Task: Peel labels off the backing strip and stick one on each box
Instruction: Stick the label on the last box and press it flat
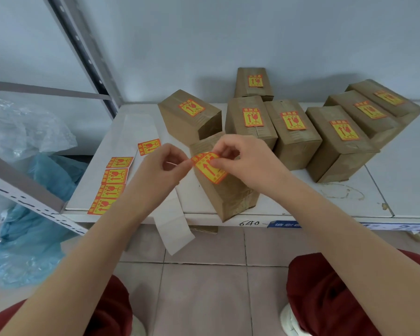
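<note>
A yellow-and-red label (210, 169) is held over the near brown box (230, 197), which stands at the shelf's front edge. My left hand (165, 163) pinches the label's left corner and my right hand (238, 156) pinches its top edge. Whether the label touches the box I cannot tell. The white backing strip (141, 122) lies on the shelf to the left, with several labels (114, 177) on it, and its bare end (174, 226) hangs over the front edge. Behind stand several brown boxes (252, 120), each with a label on top.
The white shelf board (349, 202) carries everything; its front edge has a handwritten number and a blue tag (284, 224). A grey metal upright (87, 54) rises at the left. Clear and blue plastic bags (34, 214) lie left of the shelf. Tiled floor and my knees are below.
</note>
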